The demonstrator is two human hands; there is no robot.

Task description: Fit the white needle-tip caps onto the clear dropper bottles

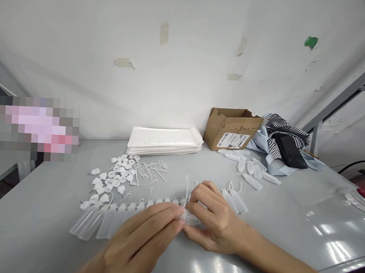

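Whitish wall, marked with scraps of tape and a green patch, rises behind a grey desk that shines where light falls near its front edge. Taking the hands as the centre of a clock, with 12 pointing at the wall, a clear tube sits at that centre, pinched between them. The left hand has its fingers and thumb drawn together on the near end; the right hand has its fingers curled and thumb closed around the other side. Much of the tube is hidden by them. From it a thin pale strap stands up toward 12.

At 9 o'clock, a row of capped tubes lies side by side and runs in behind the left hand; two more capped tubes lie just past the right hand, between 2 and 3. Small white caps are heaped at 10, with a tangle of looped straps touching them toward 11. A white stack lies by the wall between 11 and 12. An open box with a label stands at 1. At 2 are loose tubes and, beyond them, a black device on striped cloth.
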